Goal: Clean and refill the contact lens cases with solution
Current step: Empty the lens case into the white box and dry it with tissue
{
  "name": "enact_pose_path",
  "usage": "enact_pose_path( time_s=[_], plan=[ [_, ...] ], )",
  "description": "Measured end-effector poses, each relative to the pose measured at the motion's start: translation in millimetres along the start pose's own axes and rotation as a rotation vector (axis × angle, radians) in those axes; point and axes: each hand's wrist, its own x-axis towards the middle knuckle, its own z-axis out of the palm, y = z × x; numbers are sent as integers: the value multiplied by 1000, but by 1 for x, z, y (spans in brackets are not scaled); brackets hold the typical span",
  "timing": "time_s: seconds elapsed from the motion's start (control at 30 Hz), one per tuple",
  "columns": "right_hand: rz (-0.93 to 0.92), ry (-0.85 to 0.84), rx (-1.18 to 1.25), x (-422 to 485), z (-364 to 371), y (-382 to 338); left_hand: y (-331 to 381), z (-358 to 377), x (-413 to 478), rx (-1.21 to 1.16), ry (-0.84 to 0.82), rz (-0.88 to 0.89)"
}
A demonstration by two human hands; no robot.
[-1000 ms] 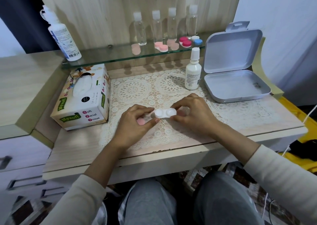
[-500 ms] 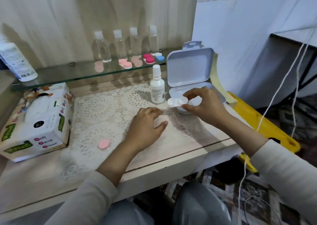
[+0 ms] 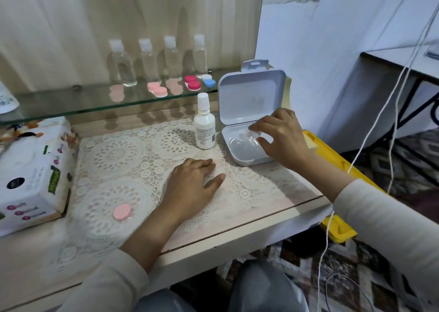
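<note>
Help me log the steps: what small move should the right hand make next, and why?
Probably lower the white lens case into the open box's tray and release it: the right hand pinches it over the tray, while the left hand rests flat on the lace mat, free.

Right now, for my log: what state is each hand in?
Left hand: open, flat on the mat.
Right hand: pinching the white case at the open box.
</note>
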Motion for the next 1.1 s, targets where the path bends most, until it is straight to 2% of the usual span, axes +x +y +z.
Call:
enact_pose_path(
  time_s=[0.27,0.63,1.1],
  plan=[
    [-89,93,-6,-2,2,4,-1,1,-1,1,2,9],
    [-115,172,-33,-4,4,6,-2,2,-1,6,-11,5],
    [-47,131,-18,-11,5,0,-5,3,-3,-4,1,24]
  ],
)
